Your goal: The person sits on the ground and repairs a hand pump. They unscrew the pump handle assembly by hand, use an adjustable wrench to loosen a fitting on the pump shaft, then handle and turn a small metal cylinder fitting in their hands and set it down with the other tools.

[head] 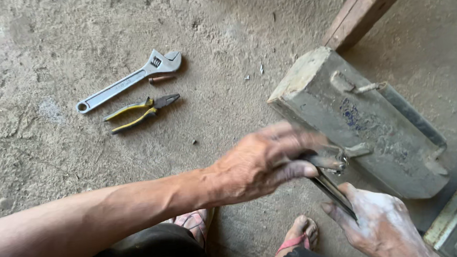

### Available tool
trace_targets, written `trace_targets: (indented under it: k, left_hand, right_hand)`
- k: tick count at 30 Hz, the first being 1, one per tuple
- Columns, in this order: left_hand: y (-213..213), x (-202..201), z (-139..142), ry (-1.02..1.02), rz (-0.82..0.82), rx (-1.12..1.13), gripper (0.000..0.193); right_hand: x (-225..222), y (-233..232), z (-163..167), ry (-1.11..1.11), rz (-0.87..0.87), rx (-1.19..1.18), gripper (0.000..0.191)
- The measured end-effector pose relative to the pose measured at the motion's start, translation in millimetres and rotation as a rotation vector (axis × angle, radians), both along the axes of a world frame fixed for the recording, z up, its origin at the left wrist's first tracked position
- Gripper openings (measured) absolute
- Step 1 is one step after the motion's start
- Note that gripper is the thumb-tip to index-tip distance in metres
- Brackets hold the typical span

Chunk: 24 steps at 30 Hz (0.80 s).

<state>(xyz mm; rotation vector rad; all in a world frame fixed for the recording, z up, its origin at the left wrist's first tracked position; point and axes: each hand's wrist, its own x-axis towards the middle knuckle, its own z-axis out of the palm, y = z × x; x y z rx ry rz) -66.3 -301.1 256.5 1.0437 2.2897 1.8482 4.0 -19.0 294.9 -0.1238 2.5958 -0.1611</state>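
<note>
Nearest the lens, my left forearm crosses the lower frame, and below it two sandalled feet rest on the concrete floor, which places me low to the ground over the work. Left hand: blurred by motion, fingers curled closed over the upper end of a thin dark metal tool, knuckles up, so that the tool tip meets a small latch fitting on the box. Right hand: grimy, palm up, fingers loosely curled beneath the tool's lower end; I read this as a support that steadies the shaft, though I cannot tell whether it clamps fully. Grey metal box: it lies tilted on the floor just beyond both hands, long face upward, presenting its fittings to me; a blue smudge marks that face. Further left, well apart from the hands, yellow-handled pliers and an adjustable wrench lie side by side, laid out within reach but clear of the work. Farthest, a wooden beam runs off the upper right corner behind the box.
</note>
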Motion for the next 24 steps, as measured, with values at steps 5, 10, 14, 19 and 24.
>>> trace_targets:
  k: [5, 10, 14, 19, 24]
  left_hand:
    - [13, -1, -19, -0.037, -0.156, 0.116, 0.036]
    - [19, 3, -28, -0.105, -0.151, 0.121, 0.035]
    - [27, 4, -40, -0.294, -0.184, 0.031, 0.038]
    - [33, 7, -62, -0.235, -0.140, 0.076, 0.042]
    - [36, 10, -76, -0.284, -0.165, 0.125, 0.043]
  right_hand:
    - [-8, -6, 13, 0.115, 0.082, 0.263, 0.038]
    - [-14, 3, 29, 0.139, 0.207, 0.504, 0.035]
    - [-16, 7, 34, 0.079, 0.221, 0.588, 0.034]
    - [-27, 8, 35, -0.105, 0.295, 0.662, 0.044]
    - [-28, 6, 31, -0.155, 0.320, 0.648, 0.040]
